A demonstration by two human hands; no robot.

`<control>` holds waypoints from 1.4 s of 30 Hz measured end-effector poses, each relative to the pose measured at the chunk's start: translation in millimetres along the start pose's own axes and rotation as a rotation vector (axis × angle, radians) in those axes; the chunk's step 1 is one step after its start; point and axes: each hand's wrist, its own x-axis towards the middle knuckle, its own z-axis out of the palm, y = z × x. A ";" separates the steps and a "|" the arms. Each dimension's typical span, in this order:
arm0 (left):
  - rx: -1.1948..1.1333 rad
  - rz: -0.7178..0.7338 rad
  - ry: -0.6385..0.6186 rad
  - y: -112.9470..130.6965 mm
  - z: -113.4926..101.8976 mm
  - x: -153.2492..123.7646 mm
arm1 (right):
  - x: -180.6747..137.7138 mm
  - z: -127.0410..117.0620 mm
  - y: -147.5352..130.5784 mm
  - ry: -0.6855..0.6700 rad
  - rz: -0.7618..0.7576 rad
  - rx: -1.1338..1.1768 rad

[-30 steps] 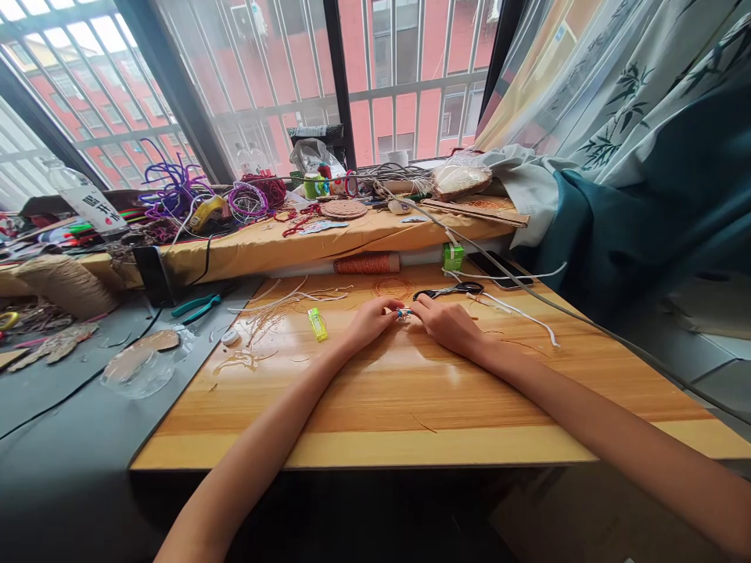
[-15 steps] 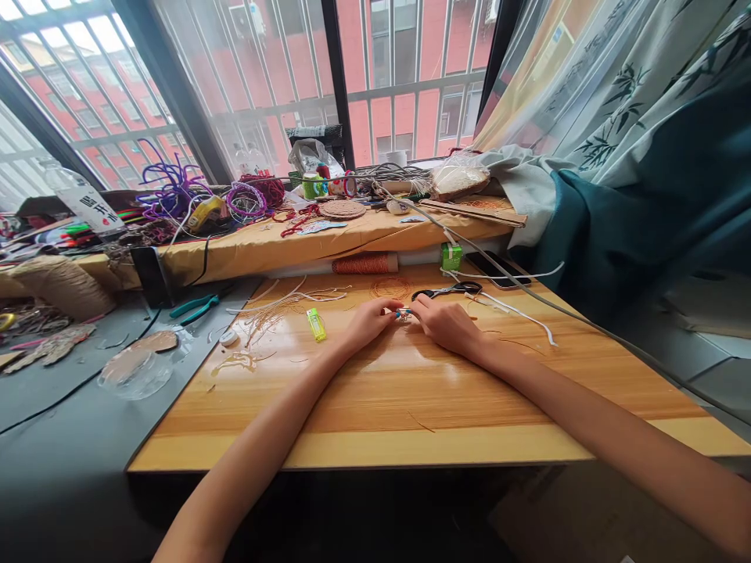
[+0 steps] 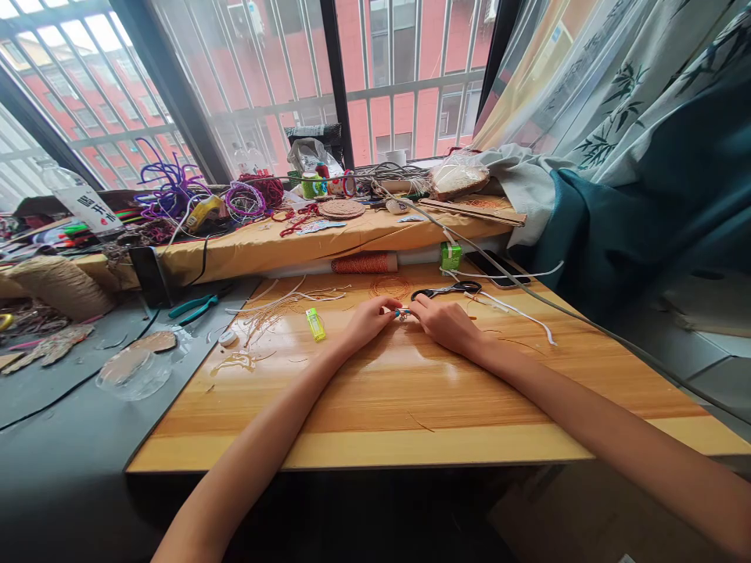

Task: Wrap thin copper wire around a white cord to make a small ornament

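Note:
Between my two hands is a small blue and silvery piece (image 3: 402,313), too small to name, just above the wooden board. My left hand (image 3: 374,320) pinches its left end with thumb and fingertips. From the other side, the fingers of my right hand (image 3: 443,321) close on its right end and partly cover it. Black-handled scissors (image 3: 449,290) lie just behind my right hand. A yellow-green lighter (image 3: 315,324) lies to the left of my left hand. A coil of thin orange thread (image 3: 390,288) rests behind both hands.
An orange thread spool (image 3: 364,263) and a green box (image 3: 450,256) stand at the board's back, below a cluttered ledge (image 3: 258,244). White cords (image 3: 522,313) lie right. Teal pliers (image 3: 193,308) and a clear plastic dish (image 3: 134,375) sit on the grey surface at left.
Nearly nothing differs. Both hands keep their pinch on the small piece in the same place; the view has shifted very slightly.

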 end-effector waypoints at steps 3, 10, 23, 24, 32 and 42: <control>0.004 0.001 0.005 -0.5 0.2 0.1 | -0.2 -1.1 -0.6 -0.001 0.008 0.011; 0.006 0.004 0.019 -0.8 -0.3 0.2 | -0.3 -0.8 -0.6 0.012 0.012 0.006; 0.015 0.023 0.014 -1.8 1.5 1.0 | -1.4 -1.1 -0.8 0.034 -0.016 0.020; 0.020 0.026 0.012 -1.9 1.5 0.9 | -1.5 -1.4 -0.7 0.030 -0.017 0.022; 0.008 0.056 -0.009 -2.4 1.1 0.1 | -0.7 -3.1 -0.2 -0.010 -0.036 0.028; 0.055 0.030 -0.022 6.5 -1.6 -1.8 | -0.4 -1.9 0.2 -0.006 -0.045 -0.020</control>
